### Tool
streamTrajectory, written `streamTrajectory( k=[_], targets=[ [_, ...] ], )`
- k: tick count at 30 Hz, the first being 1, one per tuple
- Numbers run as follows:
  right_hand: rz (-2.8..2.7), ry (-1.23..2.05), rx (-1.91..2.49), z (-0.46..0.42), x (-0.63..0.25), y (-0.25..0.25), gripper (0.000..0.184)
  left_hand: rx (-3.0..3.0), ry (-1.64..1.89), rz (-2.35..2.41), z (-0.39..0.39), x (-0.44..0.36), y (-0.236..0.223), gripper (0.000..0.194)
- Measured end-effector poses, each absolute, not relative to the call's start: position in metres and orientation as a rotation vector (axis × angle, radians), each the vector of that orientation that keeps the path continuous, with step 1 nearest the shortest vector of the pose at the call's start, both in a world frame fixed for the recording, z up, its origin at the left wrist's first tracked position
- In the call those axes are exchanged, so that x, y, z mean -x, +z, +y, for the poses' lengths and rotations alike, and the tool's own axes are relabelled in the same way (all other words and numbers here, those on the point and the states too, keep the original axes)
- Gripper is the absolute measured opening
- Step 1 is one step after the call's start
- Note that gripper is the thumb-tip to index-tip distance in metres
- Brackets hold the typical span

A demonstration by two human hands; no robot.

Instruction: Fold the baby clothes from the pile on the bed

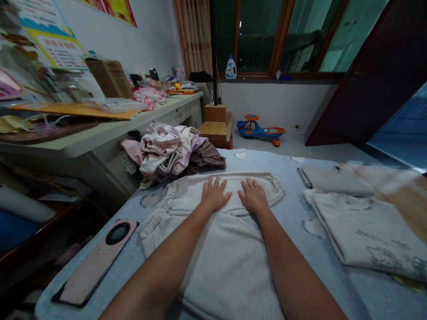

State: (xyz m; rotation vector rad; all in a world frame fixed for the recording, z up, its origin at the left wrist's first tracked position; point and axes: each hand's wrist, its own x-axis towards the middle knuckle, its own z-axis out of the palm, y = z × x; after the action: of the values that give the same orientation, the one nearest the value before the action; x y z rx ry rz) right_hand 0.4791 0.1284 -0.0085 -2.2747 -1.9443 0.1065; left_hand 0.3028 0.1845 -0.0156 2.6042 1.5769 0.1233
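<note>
A pair of light grey sweatpants (230,253) lies spread on the bed, with a gathered elastic edge at the left and a gathered cuff at the far right. Both palms press down on its far part. My left hand (214,195) is flat with fingers spread, and my right hand (253,194) rests beside it in the same way, a small gap between the thumbs. Neither hand grips the cloth. My forearms cover parts of the pants.
A rumpled clothes pile (170,149) sits at the bed's far left. A pink phone (96,262) lies near the left edge. Folded at right are a printed sweatshirt (370,231) and a grey garment (333,180). Beyond stand a cluttered desk (110,129) and a blue ride-on toy (260,131).
</note>
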Motion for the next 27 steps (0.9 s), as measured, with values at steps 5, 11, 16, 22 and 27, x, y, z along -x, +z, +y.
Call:
streamTrajectory(
  k=[5,11,16,22,27],
  targets=[
    [-1.794,0.118,2.443,0.13,-0.485,-0.01,0.068,-2.634,0.217,1.581,0.185,-0.3,-0.017,0.069],
    [-1.561,0.061,2.577,0.131,-0.5,-0.013,0.069,-2.606,0.232,1.602,0.183,-0.301,-0.019,0.069],
    [-1.486,-0.023,2.559,0.131,-0.51,-0.016,0.07,-2.595,0.261,1.603,0.182,-0.301,-0.018,0.069],
    [-1.636,-0.108,2.282,0.136,-0.502,-0.018,0.056,-2.593,0.273,1.608,0.181,-0.302,-0.018,0.069],
    [-1.947,-0.028,2.056,0.138,-0.487,-0.018,0.049,-2.598,0.293,1.603,0.181,-0.302,-0.019,0.069]
  ],
)
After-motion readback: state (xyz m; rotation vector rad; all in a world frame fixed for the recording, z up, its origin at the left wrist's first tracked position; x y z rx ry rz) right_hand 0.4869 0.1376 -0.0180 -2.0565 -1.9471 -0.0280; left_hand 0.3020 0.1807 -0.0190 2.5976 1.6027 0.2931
